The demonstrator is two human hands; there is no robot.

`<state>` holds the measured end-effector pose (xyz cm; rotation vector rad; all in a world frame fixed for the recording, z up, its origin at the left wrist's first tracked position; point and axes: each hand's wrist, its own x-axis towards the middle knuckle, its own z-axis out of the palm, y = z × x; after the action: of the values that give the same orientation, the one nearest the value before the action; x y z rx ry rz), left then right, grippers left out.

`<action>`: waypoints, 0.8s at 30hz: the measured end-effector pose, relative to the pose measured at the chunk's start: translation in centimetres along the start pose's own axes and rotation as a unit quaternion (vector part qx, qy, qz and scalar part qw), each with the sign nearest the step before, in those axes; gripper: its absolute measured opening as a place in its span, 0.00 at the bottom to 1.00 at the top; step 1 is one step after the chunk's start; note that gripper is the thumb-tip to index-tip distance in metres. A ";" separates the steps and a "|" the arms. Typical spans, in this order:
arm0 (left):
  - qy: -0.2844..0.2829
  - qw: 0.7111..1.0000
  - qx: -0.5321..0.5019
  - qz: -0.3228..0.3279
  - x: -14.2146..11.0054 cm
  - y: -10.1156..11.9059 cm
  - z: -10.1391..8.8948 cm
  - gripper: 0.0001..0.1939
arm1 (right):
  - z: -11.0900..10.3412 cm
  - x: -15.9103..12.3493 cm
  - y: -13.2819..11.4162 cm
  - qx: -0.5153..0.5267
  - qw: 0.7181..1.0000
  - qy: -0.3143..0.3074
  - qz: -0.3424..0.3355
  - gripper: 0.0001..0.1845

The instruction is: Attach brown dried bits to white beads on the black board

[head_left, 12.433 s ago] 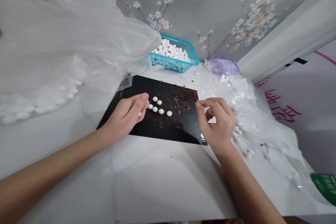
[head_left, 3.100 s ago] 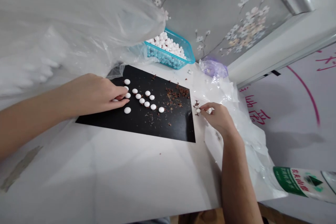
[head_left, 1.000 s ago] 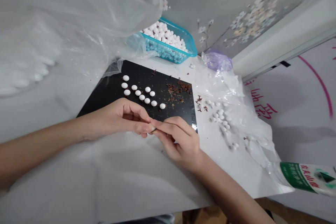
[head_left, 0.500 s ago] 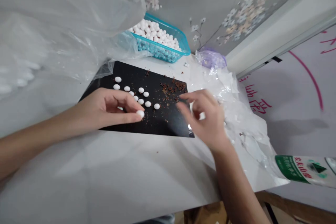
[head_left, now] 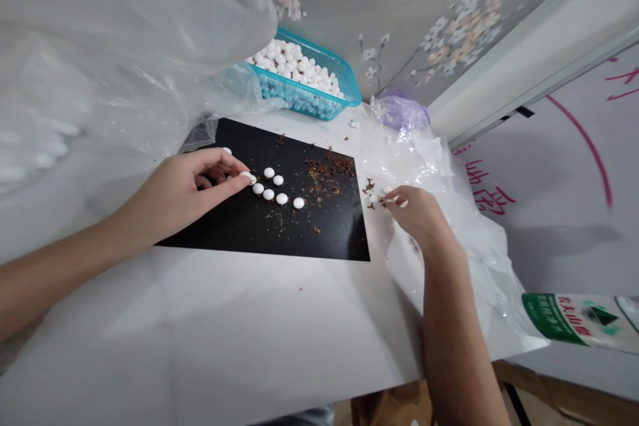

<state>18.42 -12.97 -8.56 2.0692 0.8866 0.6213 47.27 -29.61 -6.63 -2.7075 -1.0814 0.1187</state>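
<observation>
A black mat (head_left: 279, 239) lies on the white table and carries a short row of small white round pieces (head_left: 276, 189) and a scatter of brown crumbs (head_left: 330, 170). My left hand (head_left: 187, 190) rests on the mat's left part, with thumb and forefinger pinched on one white piece at the row's left end. My right hand (head_left: 414, 213) sits just off the mat's right edge on a clear plastic sheet (head_left: 449, 213). Its fingers are pinched together on a small white piece there.
A turquoise basket (head_left: 349, 90) full of white pieces stands at the back by the flowered wall. A big clear plastic bag (head_left: 110, 46) bulges at the left. A purple bag (head_left: 402, 113) lies behind the sheet. A green-labelled bottle (head_left: 574, 329) lies at the right table edge.
My left hand carried a white piece up from the mat's front to the left end of the row. My right hand moved right, off the mat, and down onto the plastic sheet.
</observation>
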 end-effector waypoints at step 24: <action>-0.107 0.964 -0.239 -0.047 -0.5 1.9 -1.1 0.12 | 1.0 -4.0 -4.7 0.202 0.948 0.133 -0.205 0.06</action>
<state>18.06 -13.68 -6.47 1.6111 0.6310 0.4919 41.00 -28.88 -6.52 -2.0250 -1.3363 -0.0841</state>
